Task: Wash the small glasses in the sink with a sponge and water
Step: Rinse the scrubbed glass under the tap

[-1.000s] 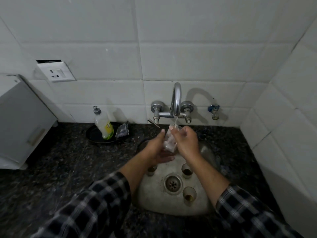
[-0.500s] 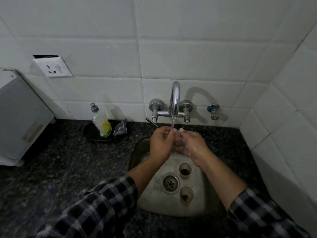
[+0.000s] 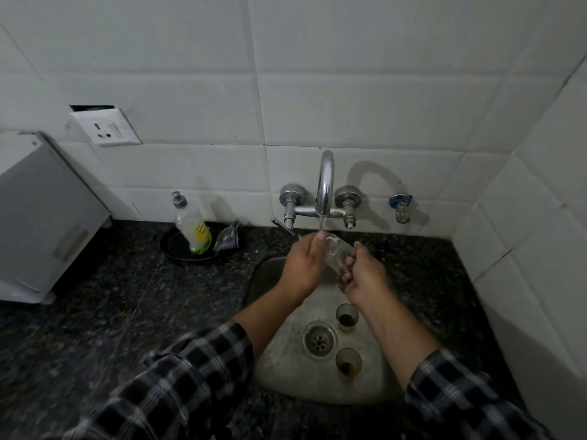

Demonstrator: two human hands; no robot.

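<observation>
You are holding a small glass (image 3: pixel 336 256) tilted under the tap (image 3: pixel 324 185) w/ both hands: left hand (image 3: pixel 303 265) is closing around its rim end, right hand (image 3: pixel 365 276) is pinching its base. Two other glasses (image 3: pixel 347 317) are standing in the sink (image 3: pixel 286 369), just below your right wrist.

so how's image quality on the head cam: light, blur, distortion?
Head view: dim overall; the faucet throws a hard shadow rightward on the tiles; wide-angle bends the tile lines; the plaid left sleeve is motion-smeared; the clear glass under the stream is hard to outline.
</observation>
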